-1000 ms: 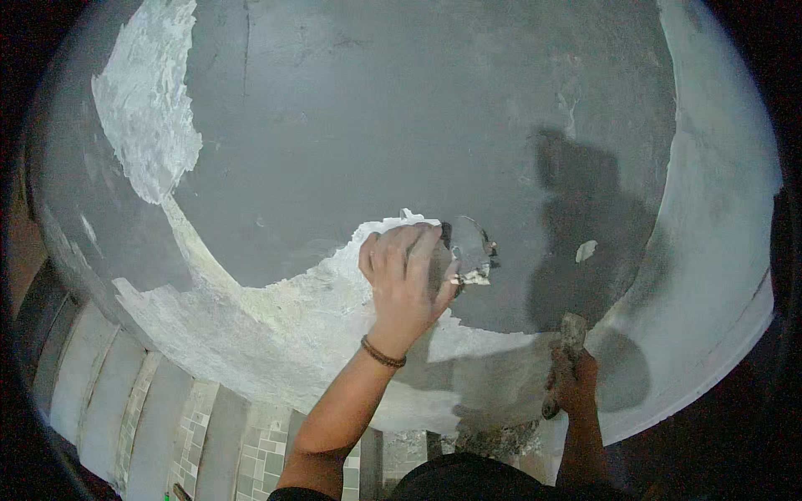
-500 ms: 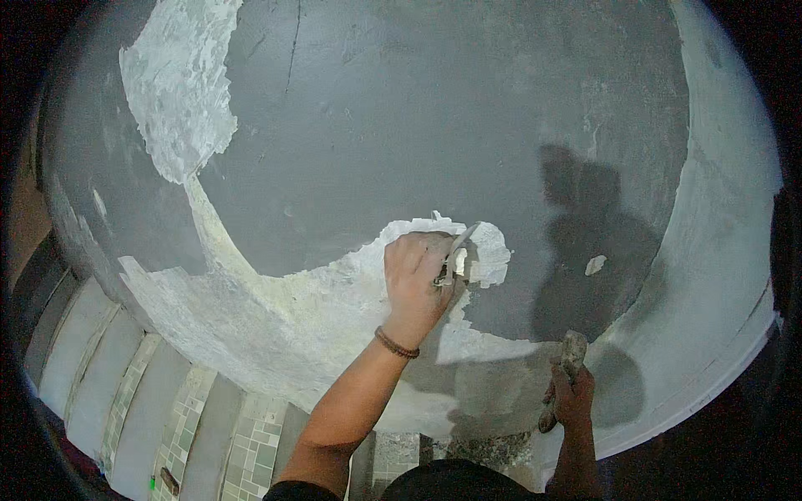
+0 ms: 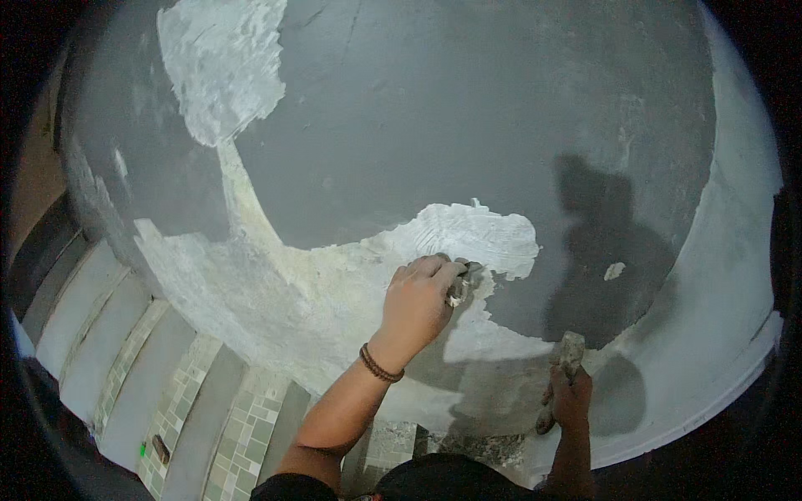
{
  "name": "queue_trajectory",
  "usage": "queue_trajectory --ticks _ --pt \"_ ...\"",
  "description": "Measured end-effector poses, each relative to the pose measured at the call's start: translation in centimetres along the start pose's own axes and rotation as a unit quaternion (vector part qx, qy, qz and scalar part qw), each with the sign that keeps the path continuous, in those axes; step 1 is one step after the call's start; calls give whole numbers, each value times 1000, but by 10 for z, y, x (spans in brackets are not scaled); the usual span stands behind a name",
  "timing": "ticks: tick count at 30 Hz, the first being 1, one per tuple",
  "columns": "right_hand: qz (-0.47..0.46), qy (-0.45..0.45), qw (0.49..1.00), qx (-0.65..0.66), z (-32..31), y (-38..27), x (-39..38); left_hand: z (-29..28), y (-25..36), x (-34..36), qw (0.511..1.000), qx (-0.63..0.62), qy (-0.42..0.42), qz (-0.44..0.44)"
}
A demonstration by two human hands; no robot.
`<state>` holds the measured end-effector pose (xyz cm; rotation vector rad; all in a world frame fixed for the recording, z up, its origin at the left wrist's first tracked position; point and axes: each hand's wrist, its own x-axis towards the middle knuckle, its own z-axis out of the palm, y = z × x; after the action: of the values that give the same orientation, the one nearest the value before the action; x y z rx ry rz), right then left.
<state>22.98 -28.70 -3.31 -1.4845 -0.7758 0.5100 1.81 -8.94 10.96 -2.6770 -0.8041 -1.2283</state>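
Observation:
My left hand (image 3: 422, 301), with a brown bead bracelet on its wrist, is closed round a small metal trowel (image 3: 464, 282). It is at the curved wall, at the lower edge of a fresh white plaster patch (image 3: 480, 230). Most of the trowel is hidden by my fingers. Lower right, my right hand (image 3: 572, 397) grips a putty-caked scraper (image 3: 572, 352), its grey, crusted end pointing up. The scraper's exact shape is hard to make out. The wall (image 3: 418, 125) is dark grey, with a rough white band running along its lower part.
Another white patch (image 3: 221, 67) is at the upper left. Stair steps (image 3: 184, 392) with green and white tiles descend at lower left, a small brown object (image 3: 160, 449) lying on one. A pale border (image 3: 727, 250) curves along the right. My shadow falls on the wall.
My left hand has moved down with the trowel, baring the white patch, which now shows ridged marks. The whole view has shifted somewhat. My right hand stays nearly in place.

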Motion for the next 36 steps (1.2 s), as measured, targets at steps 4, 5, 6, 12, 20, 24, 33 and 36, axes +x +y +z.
queue_trajectory --ticks 4,5,6,12,20,24,33,36 --pt "14 -30 999 -31 3 3 4 -17 3 2 991 24 122 47" --pt "23 -39 998 -50 3 7 5 -17 3 4 982 38 172 64" --pt "8 -31 997 -71 3 13 8 -15 1 7 984 66 152 68" --pt "-190 53 964 -177 13 58 18 17 -23 12 980 119 120 103" --pt "4 6 999 -38 5 77 28 12 -53 -5 975 153 153 49" --pt "-60 -40 980 -184 10 67 25 0 -69 1 968 153 188 62" --pt "-13 -83 996 -17 21 29 27 -21 -83 19 938 172 288 83" --pt "13 -75 997 -28 24 30 30 -23 -83 23 929 165 316 101"
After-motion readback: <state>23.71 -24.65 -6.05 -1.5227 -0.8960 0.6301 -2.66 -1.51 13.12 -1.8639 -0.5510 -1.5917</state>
